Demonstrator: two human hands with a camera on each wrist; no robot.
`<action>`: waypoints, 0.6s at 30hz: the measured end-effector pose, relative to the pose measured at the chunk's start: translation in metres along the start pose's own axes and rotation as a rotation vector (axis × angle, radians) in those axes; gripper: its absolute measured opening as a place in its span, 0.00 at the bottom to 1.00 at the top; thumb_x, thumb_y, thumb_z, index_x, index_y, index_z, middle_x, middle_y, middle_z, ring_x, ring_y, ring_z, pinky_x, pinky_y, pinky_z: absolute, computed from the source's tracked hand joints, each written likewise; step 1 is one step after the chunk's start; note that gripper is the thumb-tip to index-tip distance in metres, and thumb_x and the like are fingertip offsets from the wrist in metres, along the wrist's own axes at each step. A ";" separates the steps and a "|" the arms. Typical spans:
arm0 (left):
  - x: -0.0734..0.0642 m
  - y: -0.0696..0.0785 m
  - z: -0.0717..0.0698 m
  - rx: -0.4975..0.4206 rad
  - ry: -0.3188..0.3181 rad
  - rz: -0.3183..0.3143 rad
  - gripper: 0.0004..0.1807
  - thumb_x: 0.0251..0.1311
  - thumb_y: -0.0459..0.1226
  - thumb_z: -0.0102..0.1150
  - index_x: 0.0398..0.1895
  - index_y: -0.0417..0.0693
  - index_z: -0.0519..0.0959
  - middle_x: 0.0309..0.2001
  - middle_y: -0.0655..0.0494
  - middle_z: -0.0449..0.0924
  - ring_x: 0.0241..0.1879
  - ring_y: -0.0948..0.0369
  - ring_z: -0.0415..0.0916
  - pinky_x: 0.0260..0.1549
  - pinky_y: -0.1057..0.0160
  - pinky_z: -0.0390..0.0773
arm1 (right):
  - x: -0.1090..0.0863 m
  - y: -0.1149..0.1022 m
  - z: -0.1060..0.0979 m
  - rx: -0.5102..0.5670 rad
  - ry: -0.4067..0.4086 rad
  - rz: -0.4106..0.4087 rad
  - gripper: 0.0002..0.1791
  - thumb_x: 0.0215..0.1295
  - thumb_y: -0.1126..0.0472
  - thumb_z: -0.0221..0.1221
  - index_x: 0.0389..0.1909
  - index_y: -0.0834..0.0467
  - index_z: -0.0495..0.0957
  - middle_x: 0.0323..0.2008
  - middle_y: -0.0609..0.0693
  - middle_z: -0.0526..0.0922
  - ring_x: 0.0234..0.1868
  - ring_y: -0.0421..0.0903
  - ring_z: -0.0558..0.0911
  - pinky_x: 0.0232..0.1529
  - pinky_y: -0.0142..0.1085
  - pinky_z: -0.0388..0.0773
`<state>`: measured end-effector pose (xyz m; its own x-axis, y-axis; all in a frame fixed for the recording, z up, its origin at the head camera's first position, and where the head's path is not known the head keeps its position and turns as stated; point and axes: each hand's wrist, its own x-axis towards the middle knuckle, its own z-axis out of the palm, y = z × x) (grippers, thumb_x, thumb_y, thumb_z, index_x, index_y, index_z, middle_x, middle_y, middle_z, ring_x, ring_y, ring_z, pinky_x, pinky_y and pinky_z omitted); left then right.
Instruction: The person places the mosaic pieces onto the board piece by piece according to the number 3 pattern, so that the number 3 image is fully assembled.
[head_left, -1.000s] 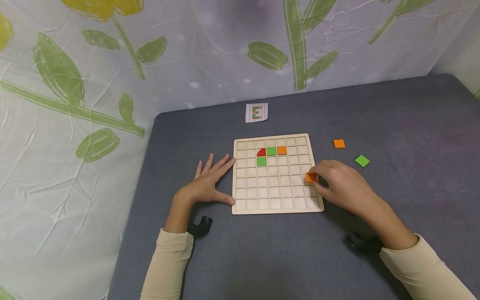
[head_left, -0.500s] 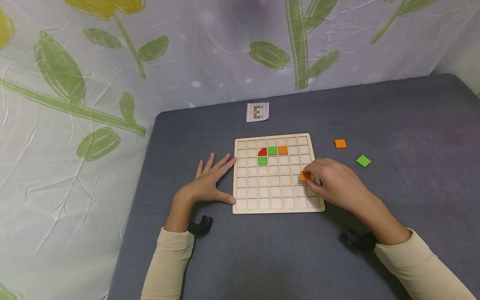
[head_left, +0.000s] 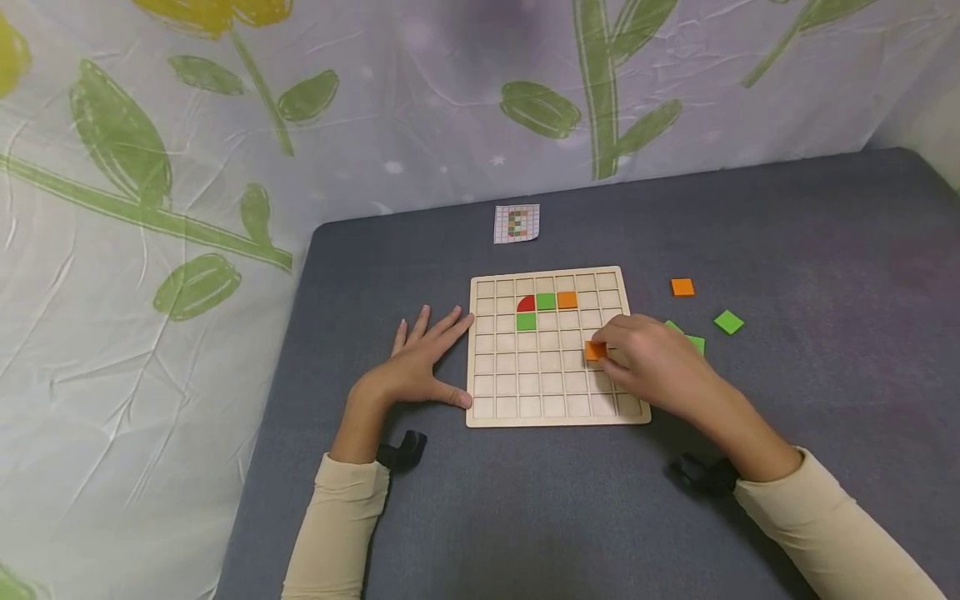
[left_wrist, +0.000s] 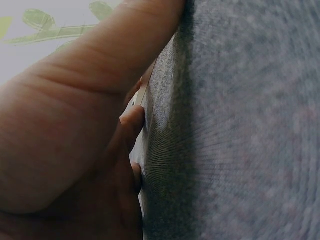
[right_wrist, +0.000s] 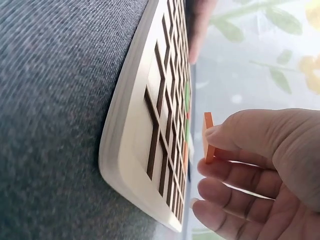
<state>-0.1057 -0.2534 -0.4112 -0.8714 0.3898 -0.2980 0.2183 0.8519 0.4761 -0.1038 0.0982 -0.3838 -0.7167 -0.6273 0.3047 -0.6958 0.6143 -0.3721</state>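
My right hand (head_left: 648, 358) pinches an orange square tile (head_left: 595, 351) between thumb and finger, over the right part of a wooden grid board (head_left: 539, 421). In the right wrist view the orange tile (right_wrist: 208, 136) is held on edge, above the board's surface. Spread out on the cloth, my left hand (head_left: 412, 362) has its thumb and fingertips at the board's left edge. Set in the board's upper cells are a red quarter-round tile (head_left: 527, 304), a green tile (head_left: 546, 301) beside it, an orange tile (head_left: 567, 299), and another green tile (head_left: 527, 321) below the red one.
On the dark cloth (head_left: 525, 517) right of the board lie an orange tile (head_left: 682, 287), a green tile (head_left: 728, 322) and more green tiles (head_left: 696, 343) partly behind my right hand. A small printed pattern card (head_left: 517, 224) lies beyond the board, near a flower-print curtain (head_left: 420, 108).
My right hand has carried the orange tile leftward from the board's right edge to farther over the grid. Green tiles behind that hand have come into view. The left hand stays in place.
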 end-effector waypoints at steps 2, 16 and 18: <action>0.000 0.000 0.000 -0.004 -0.001 0.001 0.70 0.37 0.62 0.79 0.82 0.65 0.45 0.81 0.60 0.38 0.77 0.49 0.19 0.69 0.41 0.20 | 0.001 0.000 0.002 0.005 0.013 -0.016 0.07 0.55 0.69 0.71 0.36 0.63 0.86 0.32 0.52 0.84 0.33 0.48 0.80 0.34 0.42 0.79; -0.001 0.001 -0.002 -0.013 -0.007 0.005 0.69 0.38 0.62 0.79 0.82 0.64 0.45 0.81 0.59 0.37 0.77 0.48 0.18 0.69 0.41 0.20 | 0.018 -0.009 0.008 0.019 -0.019 0.017 0.07 0.56 0.70 0.67 0.37 0.63 0.86 0.34 0.52 0.85 0.37 0.50 0.82 0.36 0.43 0.80; -0.001 0.001 -0.002 -0.014 -0.009 0.004 0.69 0.38 0.62 0.79 0.82 0.64 0.45 0.81 0.59 0.37 0.77 0.49 0.18 0.69 0.41 0.20 | 0.020 -0.010 0.009 0.031 -0.020 0.015 0.07 0.56 0.71 0.67 0.37 0.63 0.86 0.34 0.52 0.85 0.37 0.50 0.82 0.37 0.43 0.80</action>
<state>-0.1055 -0.2537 -0.4091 -0.8664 0.3966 -0.3034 0.2156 0.8451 0.4892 -0.1106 0.0753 -0.3814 -0.7259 -0.6277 0.2813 -0.6829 0.6086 -0.4040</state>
